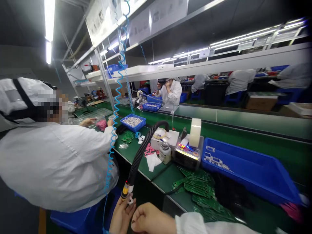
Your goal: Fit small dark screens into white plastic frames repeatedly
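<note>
My left hand (121,213) is at the bottom of the view, below the bench edge, with its fingers curled around a small white plastic part (131,200). Right above these fingers is a yellow-and-black cylindrical tool (125,191) with a red tip; I cannot tell whether the hand touches it. A black corrugated hose (142,149) arches down from the bench and ends beside the tool. Close to the left hand, my right hand (149,217) is closed with fingertips pinched together; anything between them is hidden.
Green circuit boards (198,187) are piled on the bench near a tape dispenser (188,151), a bottle (165,152) and a large blue tray (246,172) with white frames. A blue basket (134,123) holds white parts. A co-worker (56,156) sits at left; a blue coiled hose (117,97) hangs between us.
</note>
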`<action>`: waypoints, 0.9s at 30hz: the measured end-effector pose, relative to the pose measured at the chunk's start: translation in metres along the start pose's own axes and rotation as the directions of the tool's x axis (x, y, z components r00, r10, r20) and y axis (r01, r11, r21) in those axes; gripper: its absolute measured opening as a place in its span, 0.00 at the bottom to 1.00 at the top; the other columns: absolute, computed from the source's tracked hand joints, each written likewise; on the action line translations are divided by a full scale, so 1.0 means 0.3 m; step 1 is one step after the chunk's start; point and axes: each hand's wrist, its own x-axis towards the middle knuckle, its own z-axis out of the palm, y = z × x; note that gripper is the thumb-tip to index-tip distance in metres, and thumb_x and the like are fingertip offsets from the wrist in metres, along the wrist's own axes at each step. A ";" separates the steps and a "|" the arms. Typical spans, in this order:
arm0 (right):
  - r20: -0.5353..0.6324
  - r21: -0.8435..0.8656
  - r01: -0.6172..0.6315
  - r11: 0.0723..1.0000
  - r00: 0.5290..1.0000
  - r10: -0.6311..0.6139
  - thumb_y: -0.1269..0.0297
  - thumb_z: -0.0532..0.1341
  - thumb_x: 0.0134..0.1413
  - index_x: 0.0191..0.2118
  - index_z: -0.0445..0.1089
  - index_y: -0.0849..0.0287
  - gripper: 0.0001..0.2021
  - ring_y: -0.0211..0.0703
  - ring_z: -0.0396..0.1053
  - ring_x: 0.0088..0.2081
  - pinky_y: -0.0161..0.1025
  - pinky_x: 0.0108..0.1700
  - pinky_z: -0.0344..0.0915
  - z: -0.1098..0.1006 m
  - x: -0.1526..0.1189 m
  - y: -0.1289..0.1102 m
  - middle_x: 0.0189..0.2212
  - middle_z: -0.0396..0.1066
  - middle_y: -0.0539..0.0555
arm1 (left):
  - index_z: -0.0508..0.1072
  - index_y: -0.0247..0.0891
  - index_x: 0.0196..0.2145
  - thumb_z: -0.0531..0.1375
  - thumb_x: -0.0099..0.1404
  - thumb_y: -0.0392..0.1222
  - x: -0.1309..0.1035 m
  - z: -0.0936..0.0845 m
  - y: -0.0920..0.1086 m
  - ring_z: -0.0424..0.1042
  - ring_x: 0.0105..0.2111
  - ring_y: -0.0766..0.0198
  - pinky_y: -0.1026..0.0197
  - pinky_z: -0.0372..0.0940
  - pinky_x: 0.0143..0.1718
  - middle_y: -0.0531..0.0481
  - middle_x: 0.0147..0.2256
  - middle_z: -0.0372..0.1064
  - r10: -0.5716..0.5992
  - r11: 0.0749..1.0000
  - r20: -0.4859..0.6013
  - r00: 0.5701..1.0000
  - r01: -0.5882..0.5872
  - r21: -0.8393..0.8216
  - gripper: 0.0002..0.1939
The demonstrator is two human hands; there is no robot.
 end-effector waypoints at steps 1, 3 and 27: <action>0.003 0.009 0.031 0.999 1.000 -0.031 0.80 0.63 0.40 0.25 0.65 0.62 0.08 0.26 0.57 0.15 0.27 0.22 0.55 -0.032 -0.076 -0.002 0.14 0.61 0.42 | 0.72 0.36 0.39 0.62 0.54 0.29 -0.018 0.016 -0.037 0.76 0.37 0.58 0.56 0.68 0.44 0.45 0.35 0.77 -0.048 0.999 0.030 0.998 0.048 0.003 0.14; -0.051 0.014 0.132 0.991 0.990 -0.131 0.82 0.63 0.36 0.30 0.67 0.61 0.12 0.27 0.60 0.19 0.26 0.27 0.58 -0.100 -0.235 -0.013 0.17 0.63 0.41 | 0.73 0.33 0.41 0.61 0.56 0.31 -0.082 0.058 -0.105 0.75 0.41 0.56 0.55 0.68 0.46 0.40 0.39 0.76 -0.179 0.984 0.163 0.970 0.178 0.026 0.13; -0.330 -0.940 0.073 0.334 0.061 -0.942 0.75 0.57 0.53 0.30 0.64 0.55 0.06 0.41 0.64 0.33 0.52 0.52 0.53 -0.404 -0.761 0.148 0.25 0.64 0.49 | 0.81 0.39 0.29 0.68 0.46 0.53 -0.544 0.642 -0.214 0.64 0.52 0.46 0.47 0.56 0.55 0.41 0.48 0.66 -0.483 0.872 0.783 0.393 0.127 0.474 0.16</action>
